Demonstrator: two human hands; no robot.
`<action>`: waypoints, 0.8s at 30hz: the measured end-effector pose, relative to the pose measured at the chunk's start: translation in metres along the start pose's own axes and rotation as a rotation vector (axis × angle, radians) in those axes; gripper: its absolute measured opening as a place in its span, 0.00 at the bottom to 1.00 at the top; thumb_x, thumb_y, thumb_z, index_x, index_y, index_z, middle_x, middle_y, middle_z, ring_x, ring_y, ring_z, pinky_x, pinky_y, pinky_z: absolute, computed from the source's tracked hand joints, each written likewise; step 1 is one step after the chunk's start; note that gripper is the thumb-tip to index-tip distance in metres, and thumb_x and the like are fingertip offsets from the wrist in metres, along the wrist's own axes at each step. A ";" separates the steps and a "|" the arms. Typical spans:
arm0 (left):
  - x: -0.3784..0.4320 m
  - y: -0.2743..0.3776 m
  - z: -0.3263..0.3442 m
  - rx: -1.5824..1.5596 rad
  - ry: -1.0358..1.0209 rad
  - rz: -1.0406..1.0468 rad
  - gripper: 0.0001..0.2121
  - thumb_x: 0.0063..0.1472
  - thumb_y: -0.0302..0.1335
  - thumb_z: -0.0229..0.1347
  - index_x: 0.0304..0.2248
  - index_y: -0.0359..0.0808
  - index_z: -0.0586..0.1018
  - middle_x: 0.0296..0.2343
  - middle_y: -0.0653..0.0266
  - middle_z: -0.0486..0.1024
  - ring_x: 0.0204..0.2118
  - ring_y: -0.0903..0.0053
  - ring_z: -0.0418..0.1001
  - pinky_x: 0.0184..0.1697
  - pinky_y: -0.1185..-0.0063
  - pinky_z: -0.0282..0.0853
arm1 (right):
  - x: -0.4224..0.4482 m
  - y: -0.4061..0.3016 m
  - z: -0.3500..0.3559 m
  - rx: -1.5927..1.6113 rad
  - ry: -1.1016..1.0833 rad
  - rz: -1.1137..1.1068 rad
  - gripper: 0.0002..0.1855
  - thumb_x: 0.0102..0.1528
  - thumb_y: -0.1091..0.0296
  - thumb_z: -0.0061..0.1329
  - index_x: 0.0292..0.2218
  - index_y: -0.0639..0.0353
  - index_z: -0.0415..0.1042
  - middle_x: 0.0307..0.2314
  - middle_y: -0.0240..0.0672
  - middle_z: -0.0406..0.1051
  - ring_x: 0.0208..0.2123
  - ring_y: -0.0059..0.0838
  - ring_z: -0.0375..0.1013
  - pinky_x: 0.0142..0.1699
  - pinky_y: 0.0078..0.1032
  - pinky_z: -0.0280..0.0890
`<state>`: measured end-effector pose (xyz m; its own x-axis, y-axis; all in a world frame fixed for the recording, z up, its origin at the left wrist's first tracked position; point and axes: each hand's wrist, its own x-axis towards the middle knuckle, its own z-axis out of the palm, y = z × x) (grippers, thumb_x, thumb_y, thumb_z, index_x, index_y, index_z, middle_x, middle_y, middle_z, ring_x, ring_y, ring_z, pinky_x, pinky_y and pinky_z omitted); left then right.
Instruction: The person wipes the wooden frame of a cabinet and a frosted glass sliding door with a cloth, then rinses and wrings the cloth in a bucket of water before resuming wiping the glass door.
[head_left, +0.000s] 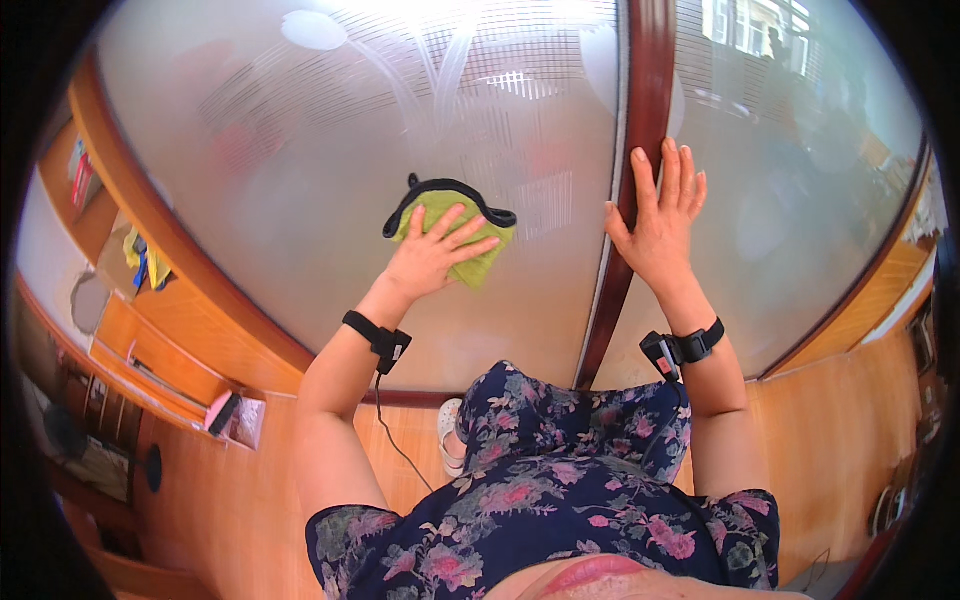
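Note:
My left hand lies flat with spread fingers on a green cloth with a black border, holding it against a frosted glass door panel. The cloth's upper edge curls away in a wavy fold, and its lower corner hangs beneath my fingers. My right hand rests on the dark red-brown door frame; its thumb reaches left of the frame and its fingers lean onto the right glass panel. Nothing is in the right hand.
A black strap with a small device is on my left wrist, its cable hanging down. Another strapped device is on my right wrist. Open wooden shelves stand at left. A pink dustpan is near the wooden floor.

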<state>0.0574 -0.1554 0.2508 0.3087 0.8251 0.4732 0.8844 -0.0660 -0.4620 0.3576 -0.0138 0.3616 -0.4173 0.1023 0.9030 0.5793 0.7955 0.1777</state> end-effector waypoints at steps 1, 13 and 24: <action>-0.009 -0.003 -0.002 -0.023 -0.037 -0.088 0.44 0.41 0.39 0.65 0.59 0.67 0.57 0.61 0.77 0.53 0.65 0.67 0.41 0.61 0.45 0.36 | -0.001 0.000 0.001 -0.005 0.001 -0.003 0.40 0.46 0.58 0.55 0.59 0.47 0.57 0.61 0.45 0.46 0.63 0.49 0.41 0.62 0.55 0.31; -0.014 -0.053 -0.025 -0.127 0.473 -0.773 0.39 0.57 0.42 0.54 0.63 0.44 0.49 0.62 0.40 0.34 0.65 0.45 0.28 0.59 0.43 0.26 | -0.007 -0.033 0.024 -0.043 0.047 -0.058 0.35 0.49 0.66 0.51 0.58 0.51 0.59 0.61 0.47 0.46 0.63 0.52 0.41 0.62 0.56 0.32; 0.180 -0.016 -0.118 -0.078 0.585 -0.394 0.43 0.48 0.49 0.60 0.62 0.54 0.54 0.63 0.53 0.42 0.65 0.54 0.36 0.59 0.45 0.35 | 0.008 -0.037 0.029 0.052 0.086 -0.148 0.35 0.48 0.78 0.44 0.57 0.72 0.52 0.58 0.58 0.49 0.60 0.63 0.46 0.60 0.56 0.43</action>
<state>0.1404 -0.0721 0.4316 0.0789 0.3603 0.9295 0.9847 0.1171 -0.1290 0.3127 -0.0252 0.3507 -0.4321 -0.0680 0.8992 0.4780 0.8283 0.2924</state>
